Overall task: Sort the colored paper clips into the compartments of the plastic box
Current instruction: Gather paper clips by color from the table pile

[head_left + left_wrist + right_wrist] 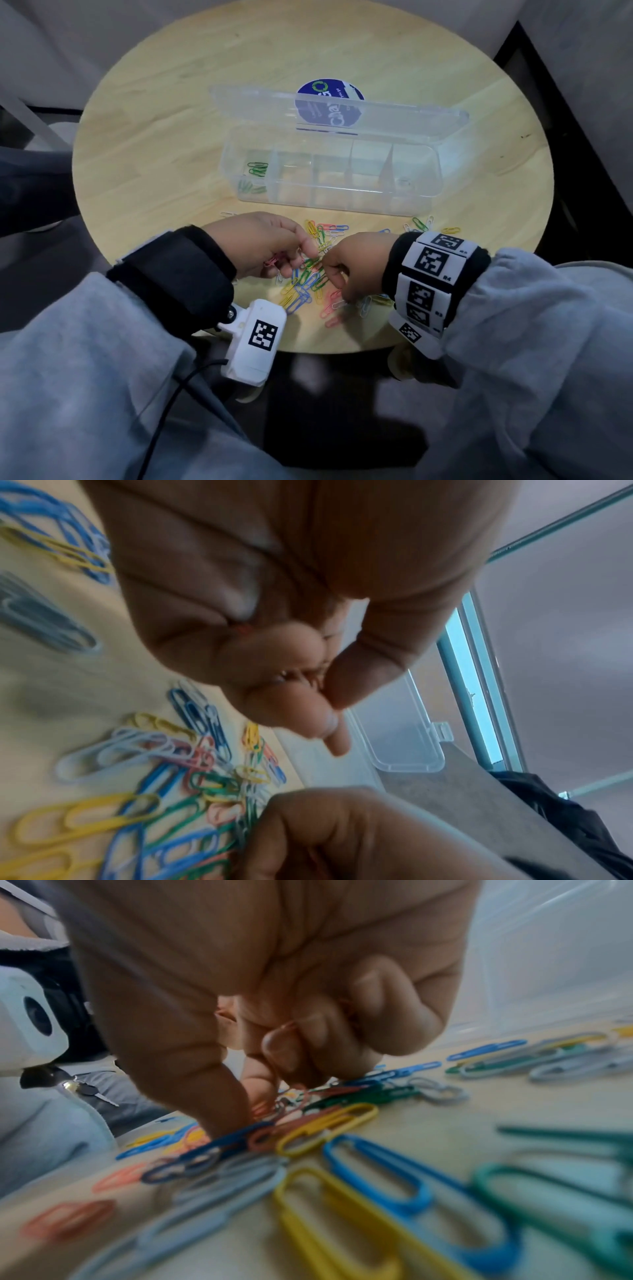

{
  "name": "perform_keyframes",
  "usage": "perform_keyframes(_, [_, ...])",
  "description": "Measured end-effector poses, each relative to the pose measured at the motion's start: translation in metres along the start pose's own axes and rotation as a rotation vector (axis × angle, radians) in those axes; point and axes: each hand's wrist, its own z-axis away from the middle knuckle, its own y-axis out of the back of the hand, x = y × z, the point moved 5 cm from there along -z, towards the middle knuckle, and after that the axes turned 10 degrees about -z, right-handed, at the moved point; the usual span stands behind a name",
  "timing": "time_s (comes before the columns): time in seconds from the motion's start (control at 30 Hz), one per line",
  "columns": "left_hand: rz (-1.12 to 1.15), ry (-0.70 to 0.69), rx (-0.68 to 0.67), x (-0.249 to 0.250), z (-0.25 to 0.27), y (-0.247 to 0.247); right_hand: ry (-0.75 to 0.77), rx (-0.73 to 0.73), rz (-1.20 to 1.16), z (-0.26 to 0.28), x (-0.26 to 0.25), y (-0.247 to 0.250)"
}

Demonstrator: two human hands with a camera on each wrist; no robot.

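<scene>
A pile of coloured paper clips (308, 284) lies on the round wooden table (164, 130) in front of the clear plastic box (342, 202). Green clips (257, 169) lie in the box's leftmost compartment; the other compartments look bare. My left hand (263, 243) has its fingers curled round a small bunch of red clips (274, 262), thumb against forefinger (329, 685). My right hand (352, 263) is curled over the pile (342, 1118), its thumb tip down among the clips, and a red clip (287, 1026) shows in its fingers. The two hands almost touch.
The box's clear lid (376, 116) stands open behind it, over a round blue sticker (325, 92). A few stray clips (421, 224) lie to the right of the pile. The table's near edge runs just under my wrists.
</scene>
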Motion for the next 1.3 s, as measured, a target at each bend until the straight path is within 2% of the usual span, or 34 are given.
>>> perform_keyframes(0.1, [-0.244,0.012,0.034,0.003,-0.002,-0.007,-0.021,-0.007,-0.048,0.0,0.004,0.0])
perform_keyframes(0.2, [-0.525,-0.018,0.055,0.009,0.0,-0.019,-0.043,0.025,-0.193,0.004,0.013,0.006])
perform_keyframes(0.4, [-0.943,-0.016,0.16,0.016,0.0,-0.044,-0.059,0.304,-0.41,0.029,0.044,0.043])
perform_keyframes(0.47, [-1.02,-0.033,0.203,0.017,0.001,-0.048,-0.073,0.345,-0.465,0.037,0.055,0.048])
perform_keyframes(0.7, [-1.037,-0.041,0.266,0.021,0.001,-0.056,-0.057,0.344,-0.641,0.05,0.068,0.037])
perform_keyframes(0.9, [-0.994,-0.01,0.341,0.019,-0.002,-0.056,0.016,0.322,-1.074,0.051,0.073,0.038])
perform_keyframes(1.07, [-1.043,0.031,0.308,0.022,-0.003,-0.055,0.049,0.256,-1.412,0.056,0.072,0.035])
perform_keyframes(1.3, [-1.034,0.092,0.242,0.024,-0.007,-0.059,-0.018,0.302,-1.617,0.056,0.072,0.035])
